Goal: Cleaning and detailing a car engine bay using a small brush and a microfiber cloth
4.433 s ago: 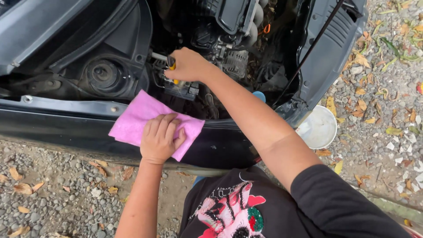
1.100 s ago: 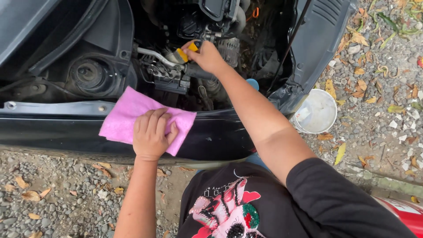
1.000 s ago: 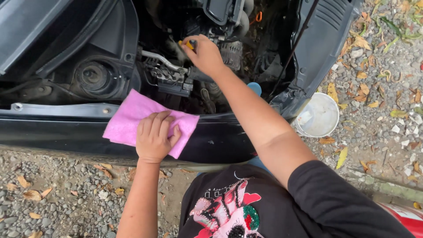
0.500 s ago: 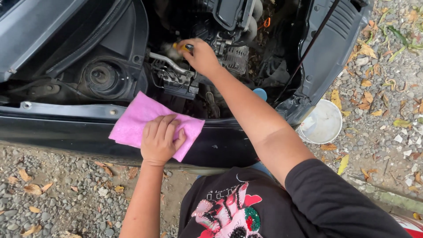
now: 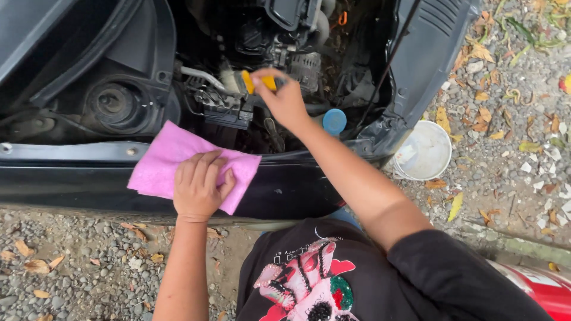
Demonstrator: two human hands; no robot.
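Right hand [image 5: 285,101] reached into engine bay [image 5: 256,53], fingers pinching yellow dipstick handle [image 5: 257,81]. Left hand [image 5: 199,187] lay flat, fingers spread, pinning pink rag [image 5: 160,163] on the bumper [image 5: 285,190], handy for wiping.

The lower part of the yellow handle [image 5: 257,81] is covered by the right hand [image 5: 285,101], and what it joins cannot be seen. Part of the pink cloth [image 5: 172,157] is hidden under the left hand [image 5: 199,187]. The red thing [image 5: 535,291] is cut off by the corner. The engine parts [image 5: 285,35] are too dark to tell apart.
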